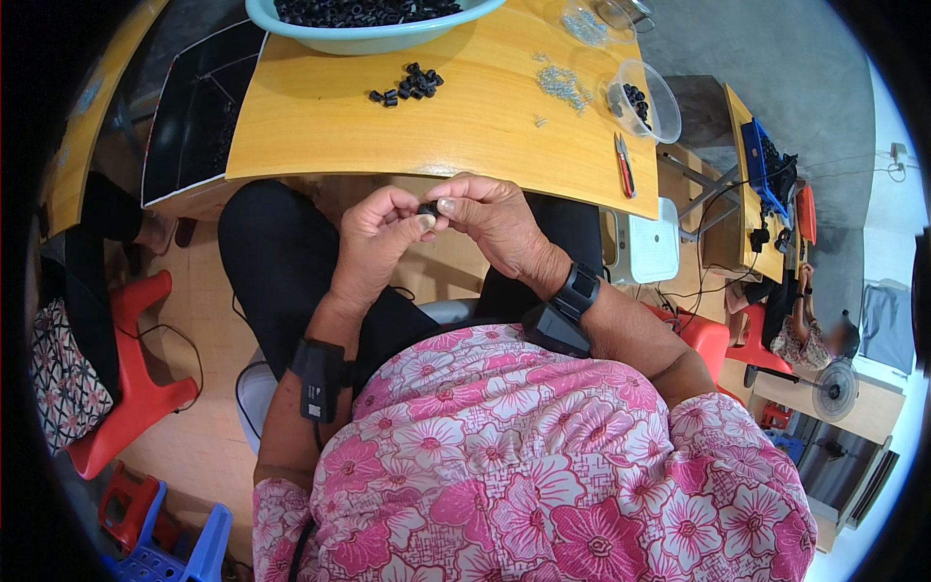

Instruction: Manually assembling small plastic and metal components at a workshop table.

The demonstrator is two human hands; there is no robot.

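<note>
Black small part [428, 208] lying crosswise, pinched by fingers of left hand [373, 242], right hand [495, 218]

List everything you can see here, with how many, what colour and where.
Small part: one, black, pinched between both hands' fingertips above the lap.
Loose parts: a small pile, black, on the table near the basin.
Basin: one, pale green, full of black parts, at the table's far edge.
Table: one, yellow wood, in front of the person.
Clear tub: one, holding a few black parts, on the table's right side.
Small metal pieces: a scatter, silvery, left of the tub.
Cutters: one, red-handled, at the table's right edge.
Stool: one, red, on the floor at left.
Fan: one, far right.
Left hand: holds the part; black wristband.
Right hand: holds the part; black wristband.
</note>
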